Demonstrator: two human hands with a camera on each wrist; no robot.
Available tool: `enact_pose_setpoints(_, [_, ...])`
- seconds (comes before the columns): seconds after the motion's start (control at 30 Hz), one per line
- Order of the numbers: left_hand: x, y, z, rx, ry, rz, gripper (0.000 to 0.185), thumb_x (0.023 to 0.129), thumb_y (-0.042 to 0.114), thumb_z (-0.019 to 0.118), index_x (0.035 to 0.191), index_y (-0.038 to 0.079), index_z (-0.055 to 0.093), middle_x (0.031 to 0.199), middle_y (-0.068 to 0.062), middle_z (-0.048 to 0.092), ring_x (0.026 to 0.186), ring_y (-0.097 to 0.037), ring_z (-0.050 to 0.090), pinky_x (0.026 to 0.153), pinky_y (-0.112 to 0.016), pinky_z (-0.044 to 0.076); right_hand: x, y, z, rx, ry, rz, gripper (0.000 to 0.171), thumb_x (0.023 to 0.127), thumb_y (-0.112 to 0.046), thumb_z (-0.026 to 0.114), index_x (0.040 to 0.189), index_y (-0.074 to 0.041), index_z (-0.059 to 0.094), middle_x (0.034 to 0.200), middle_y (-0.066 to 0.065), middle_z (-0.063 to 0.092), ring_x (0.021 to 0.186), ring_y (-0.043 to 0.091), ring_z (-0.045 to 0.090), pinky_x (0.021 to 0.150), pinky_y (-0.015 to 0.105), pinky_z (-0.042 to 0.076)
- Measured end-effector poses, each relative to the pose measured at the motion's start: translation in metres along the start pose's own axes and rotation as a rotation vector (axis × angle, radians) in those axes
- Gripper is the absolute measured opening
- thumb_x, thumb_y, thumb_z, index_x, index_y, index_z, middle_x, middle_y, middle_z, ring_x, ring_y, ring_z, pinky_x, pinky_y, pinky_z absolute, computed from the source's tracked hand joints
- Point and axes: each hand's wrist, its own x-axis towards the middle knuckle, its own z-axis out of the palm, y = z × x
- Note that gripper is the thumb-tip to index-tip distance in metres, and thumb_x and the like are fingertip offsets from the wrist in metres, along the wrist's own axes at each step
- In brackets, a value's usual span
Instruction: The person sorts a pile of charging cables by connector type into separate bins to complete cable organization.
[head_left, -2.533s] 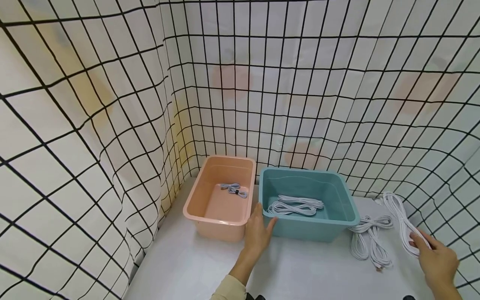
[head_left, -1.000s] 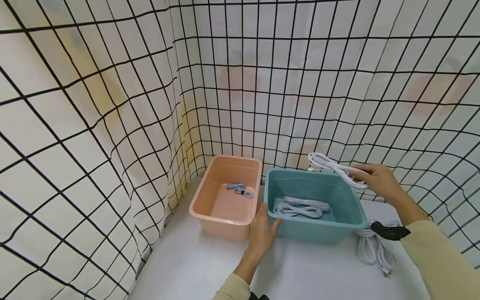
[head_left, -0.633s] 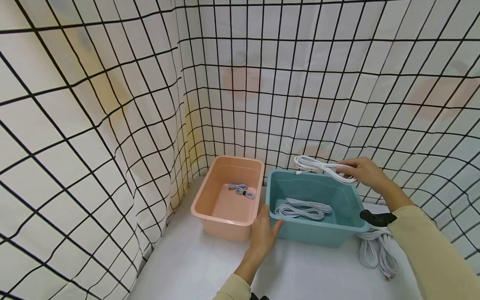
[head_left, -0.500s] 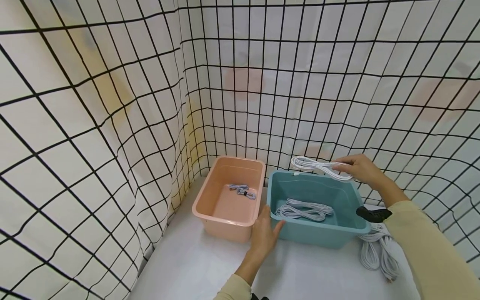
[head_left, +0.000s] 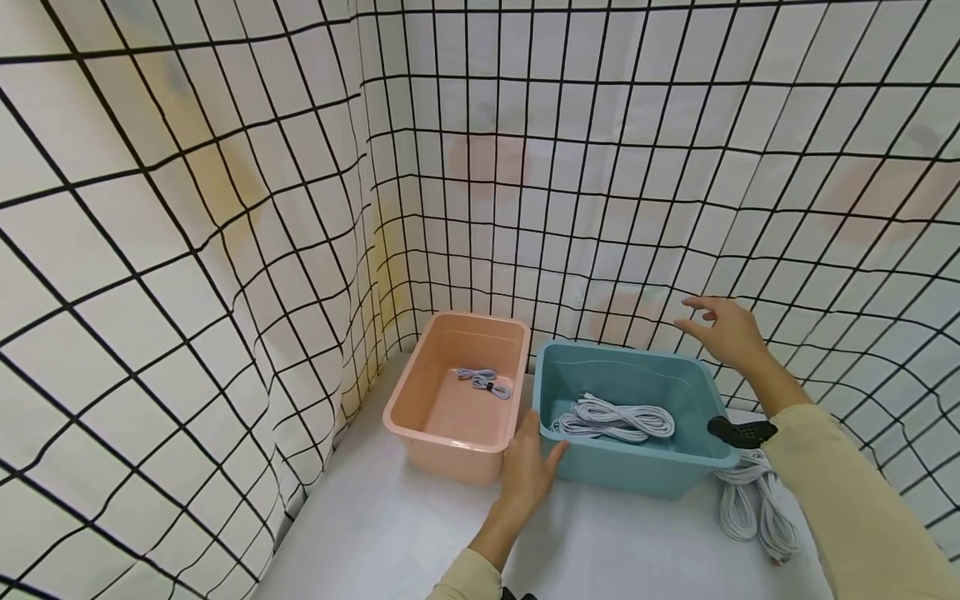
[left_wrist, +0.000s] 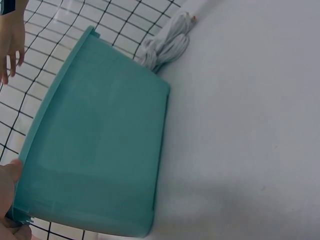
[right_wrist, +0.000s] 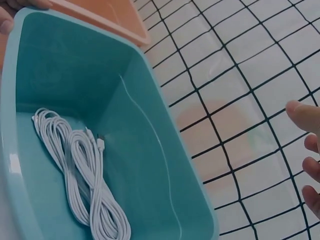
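Note:
A teal bin stands beside a pink bin on the white table. Two white cable bundles lie in the teal bin, also seen in the right wrist view as cable bundles. My right hand hovers above the bin's far right corner, fingers spread and holding nothing. My left hand rests against the teal bin's front left corner with relaxed fingers. In the left wrist view, the teal bin's outer wall fills the frame.
A small grey cable lies in the pink bin. More white cable bundles lie on the table right of the teal bin, also visible as bundles. A grid-patterned curtain closes in the left and back sides.
My right hand lifted a white cable bundle from the table, carried it over the teal bin and let go; it now lies in the bin. The left hand stayed put.

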Motion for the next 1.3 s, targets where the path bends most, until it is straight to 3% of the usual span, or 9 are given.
enact_pose_setpoints(0.47, [0.0,-0.001,-0.001,0.008,0.006,0.002,0.074,0.094,0.032,0.079,0.146,-0.011,0.049,0.146,-0.026,0.054,0.132,-0.036,0.055,0.106,-0.044,0.048,-0.016,0.013,0.002,0.065,-0.065,0.005,0.063,0.102,-0.041,0.067,0.145,0.003,0.052,0.141,0.035,0.049,0.126,0.054,0.047,0.09,0.073,0.046])
enact_pose_setpoints(0.77, [0.0,-0.002,0.001,-0.005,-0.005,-0.002,0.074,0.094,0.032,0.079,0.147,-0.011,0.048,0.147,-0.025,0.053,0.133,-0.036,0.055,0.106,-0.043,0.047,-0.028,0.02,-0.001,0.036,-0.044,-0.057,0.058,0.102,-0.034,0.069,0.141,0.005,0.054,0.133,0.033,0.057,0.118,0.052,0.055,0.088,0.073,0.046])
enact_pose_setpoints(1.3, [0.0,-0.005,0.004,-0.007,0.025,0.039,0.074,0.093,0.032,0.081,0.145,-0.011,0.05,0.144,-0.024,0.057,0.131,-0.034,0.057,0.106,-0.042,0.048,-0.06,0.046,-0.004,0.051,0.018,-0.011,0.058,0.103,-0.031,0.067,0.143,0.007,0.052,0.128,0.034,0.06,0.115,0.054,0.057,0.086,0.075,0.046])
